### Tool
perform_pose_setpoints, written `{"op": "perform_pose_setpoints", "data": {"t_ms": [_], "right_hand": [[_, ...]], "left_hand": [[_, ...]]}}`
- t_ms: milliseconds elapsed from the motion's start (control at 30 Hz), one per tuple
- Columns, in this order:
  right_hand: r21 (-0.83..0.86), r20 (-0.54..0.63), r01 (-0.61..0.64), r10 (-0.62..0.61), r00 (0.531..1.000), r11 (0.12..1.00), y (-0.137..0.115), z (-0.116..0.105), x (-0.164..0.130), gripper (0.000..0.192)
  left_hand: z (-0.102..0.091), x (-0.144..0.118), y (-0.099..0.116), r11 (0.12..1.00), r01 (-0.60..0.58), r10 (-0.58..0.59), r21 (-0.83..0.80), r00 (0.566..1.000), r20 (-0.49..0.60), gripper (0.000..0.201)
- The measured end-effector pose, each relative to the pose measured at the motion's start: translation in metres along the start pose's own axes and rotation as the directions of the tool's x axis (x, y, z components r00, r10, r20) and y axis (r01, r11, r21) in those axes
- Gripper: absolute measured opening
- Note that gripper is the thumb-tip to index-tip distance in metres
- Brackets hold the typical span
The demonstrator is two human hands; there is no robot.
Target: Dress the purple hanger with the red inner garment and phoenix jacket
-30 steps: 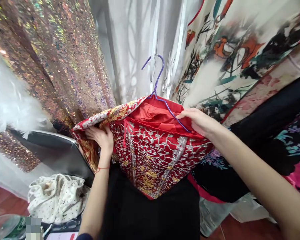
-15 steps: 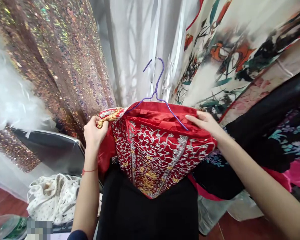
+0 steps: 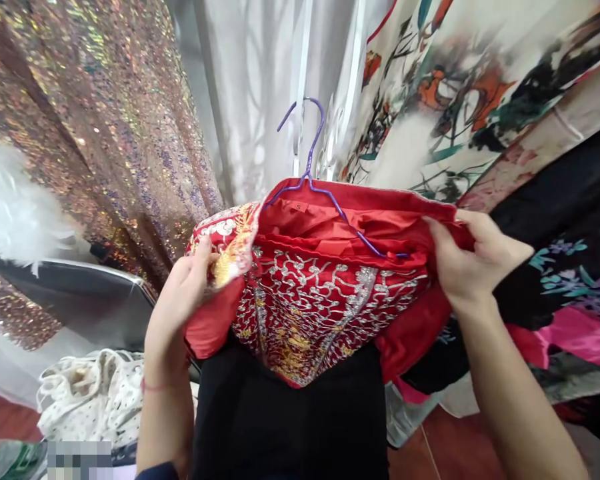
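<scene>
A red embroidered bodice (image 3: pixel 305 300), worked in silver and gold, rests over my lap with its neckline toward the curtain. A purple wire hanger (image 3: pixel 314 153) lies partly inside it, hook upward. My left hand (image 3: pixel 180 293) is closed on the left edge of the bodice, by the gold trim. At the right end, my right hand (image 3: pixel 480 257) grips the red upper edge between thumb and fingers. The neckline is spread between both hands, showing the red lining and a small size tag (image 3: pixel 299 207). Part of the hanger's left arm is hidden by the cloth.
A sequined curtain (image 3: pixel 130 100) and white feathers (image 3: pixel 20 200) are on the left, above a dark chair back (image 3: pixel 85 293). A white dotted garment (image 3: pixel 90 393) lies below. On the right hang a floral-printed cloth (image 3: pixel 430 100) and a black embroidered garment (image 3: pixel 540 193).
My right hand has moved right and now grasps the edge, pulling the neckline wider. More lining shows. My left hand has shifted slightly down, still holding its side.
</scene>
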State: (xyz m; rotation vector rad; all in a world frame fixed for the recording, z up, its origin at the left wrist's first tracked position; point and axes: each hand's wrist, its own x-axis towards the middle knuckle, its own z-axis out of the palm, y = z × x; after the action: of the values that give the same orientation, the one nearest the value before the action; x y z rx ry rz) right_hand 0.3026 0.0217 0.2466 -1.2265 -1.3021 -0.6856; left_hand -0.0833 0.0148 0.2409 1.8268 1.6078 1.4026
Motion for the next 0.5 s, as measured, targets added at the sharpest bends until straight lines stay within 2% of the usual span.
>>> {"op": "perform_pose_setpoints", "data": {"t_ms": [33, 67, 100, 133, 167, 200, 233, 300, 333, 400, 500], "right_hand": [[-0.023, -0.070, 0.035, -0.036, 0.997, 0.999, -0.002, -0.003, 0.003, 0.027], [-0.040, -0.114, 0.055, -0.059, 0.992, 0.998, -0.004, -0.005, 0.006, 0.027], [-0.049, -0.129, 0.061, -0.067, 0.989, 0.997, -0.008, -0.007, 0.008, 0.027], [-0.053, -0.114, 0.052, -0.057, 0.992, 0.997, -0.013, -0.010, 0.007, 0.027], [-0.054, -0.069, 0.028, -0.032, 0.997, 0.998, -0.017, -0.012, 0.004, 0.026], [-0.055, -0.010, -0.006, 0.006, 1.000, 0.998, -0.021, -0.015, -0.003, 0.025], [-0.054, 0.055, -0.050, 0.053, 0.997, 0.997, -0.025, -0.018, -0.012, 0.025], [-0.036, 0.156, -0.154, 0.158, 0.975, 0.987, -0.030, -0.025, -0.035, 0.026], [-0.023, 0.191, -0.207, 0.208, 0.959, 0.978, -0.032, -0.028, -0.046, 0.027], [0.005, 0.227, -0.279, 0.271, 0.936, 0.960, -0.033, -0.032, -0.064, 0.026], [0.001, 0.232, -0.291, 0.283, 0.931, 0.957, -0.034, -0.036, -0.063, 0.024]], "left_hand": [[0.006, -0.005, 0.013, 0.998, -0.055, 0.055, -0.003, 0.998, -0.004, 0.055], [0.015, -0.008, 0.026, 0.992, -0.124, 0.123, -0.011, 0.988, -0.091, 0.048], [0.027, -0.010, 0.038, 0.974, -0.224, 0.220, 0.014, 0.942, -0.253, 0.042], [0.041, -0.010, 0.049, 0.937, -0.342, 0.345, 0.071, 0.875, -0.339, 0.039], [0.059, -0.010, 0.057, 0.877, -0.467, 0.479, 0.114, 0.827, -0.295, 0.037], [0.077, -0.009, 0.063, 0.793, -0.598, 0.609, 0.117, 0.774, -0.176, 0.036], [0.097, -0.008, 0.067, 0.732, -0.675, 0.679, 0.091, 0.733, -0.027, 0.036], [0.132, -0.008, 0.068, 0.690, -0.722, 0.706, 0.044, 0.686, 0.178, 0.039], [0.146, -0.009, 0.067, 0.698, -0.715, 0.691, 0.034, 0.685, 0.229, 0.039], [0.166, -0.013, 0.063, 0.730, -0.684, 0.662, 0.000, 0.706, 0.251, 0.037], [0.178, -0.016, 0.063, 0.769, -0.622, 0.637, -0.145, 0.730, 0.246, 0.033]]}}
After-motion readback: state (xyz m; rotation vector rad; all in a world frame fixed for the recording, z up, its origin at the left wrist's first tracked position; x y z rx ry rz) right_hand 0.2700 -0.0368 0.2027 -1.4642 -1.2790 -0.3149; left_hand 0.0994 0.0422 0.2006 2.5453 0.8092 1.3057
